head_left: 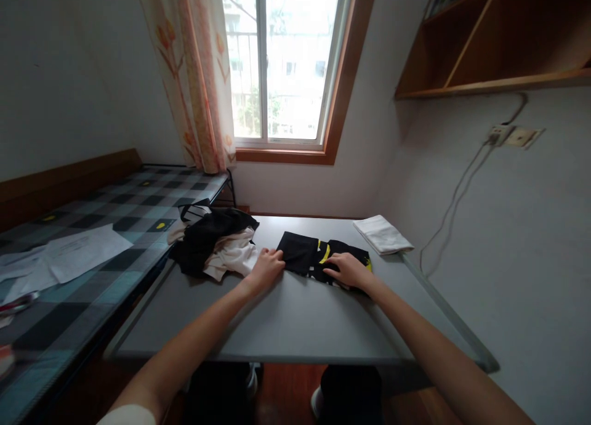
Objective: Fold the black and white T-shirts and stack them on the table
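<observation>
A black garment (299,252) with yellow and white print lies folded into a long flat strip on the grey table. At its left end, my left hand (268,267) has its fingers closed on the edge of the cloth. My right hand (347,270) rests on the printed right part, fingers apart and slightly bent, pressing on the fabric. Part of the print is hidden under that hand. Left of the garment is a loose heap of black clothes (215,228) and cream-white clothes (235,252). A folded white cloth (383,234) lies at the table's far right corner.
The grey table (314,332) stands between a bed with a checked sheet (115,203) on the left and a wall on the right. Papers (87,252) lie on the bed. A cable (455,200) hangs from a wall socket. Wooden shelves (494,83) jut out above right.
</observation>
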Demonstrator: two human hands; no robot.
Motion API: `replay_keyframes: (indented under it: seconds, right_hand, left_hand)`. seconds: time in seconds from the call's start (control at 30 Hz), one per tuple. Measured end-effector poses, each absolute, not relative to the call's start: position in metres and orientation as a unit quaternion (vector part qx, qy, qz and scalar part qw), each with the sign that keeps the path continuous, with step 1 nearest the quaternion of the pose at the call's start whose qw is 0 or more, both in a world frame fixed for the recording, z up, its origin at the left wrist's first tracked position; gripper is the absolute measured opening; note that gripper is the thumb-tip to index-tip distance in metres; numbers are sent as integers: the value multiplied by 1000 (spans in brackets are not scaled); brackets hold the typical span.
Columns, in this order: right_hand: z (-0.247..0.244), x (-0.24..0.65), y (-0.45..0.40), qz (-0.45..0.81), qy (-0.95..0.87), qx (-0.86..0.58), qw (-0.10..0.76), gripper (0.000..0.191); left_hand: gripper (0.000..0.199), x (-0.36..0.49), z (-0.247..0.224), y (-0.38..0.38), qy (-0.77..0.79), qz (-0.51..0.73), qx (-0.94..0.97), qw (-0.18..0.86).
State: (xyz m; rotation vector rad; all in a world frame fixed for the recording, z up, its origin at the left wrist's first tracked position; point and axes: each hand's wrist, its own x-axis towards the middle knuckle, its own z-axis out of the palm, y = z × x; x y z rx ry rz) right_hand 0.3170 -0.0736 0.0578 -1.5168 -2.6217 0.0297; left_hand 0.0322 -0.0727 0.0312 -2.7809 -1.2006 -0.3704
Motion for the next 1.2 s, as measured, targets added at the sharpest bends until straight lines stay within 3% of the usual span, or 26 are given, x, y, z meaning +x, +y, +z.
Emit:
replay_keyframes:
  seconds: [0.07,0.17,0.37,0.7,0.87,0.93,1.07,1.2]
  right_hand:
    - [57,300,-69,-29,-849,-527,2,37]
    - [59,284,-62,-59,-821,-566,-56,41]
    - [65,274,-57,2,-798,-596,-88,26]
    - [76,271,-47,142,-782,-603,72,24]
    - [85,258,-59,521,-635,-503,268,23]
    - [88,255,-65,608,-555,-467,322,26]
    - [94,266,-66,596,-507,-476,401,22]
    - [94,300,-64,526,-498,-521,451,17]
  left_hand:
    - [21,22,33,-67,-467,-130,-873,55]
    - [20,18,28,-73,-453,-152,-877,57]
    - [23,35,19,-100,-336,-179,-925,-14]
    - [29,62,23,-117,-301,-211,-926,-88]
    - [33,69,19,-117,-379,-230,-893,-81]
    - [35,68,19,-116,-376,-200,-901,-81]
    - [43,59,25,-114,-340,-159,-924,-72]
    - [24,43,34,-109,-322,-147,-932,-77]
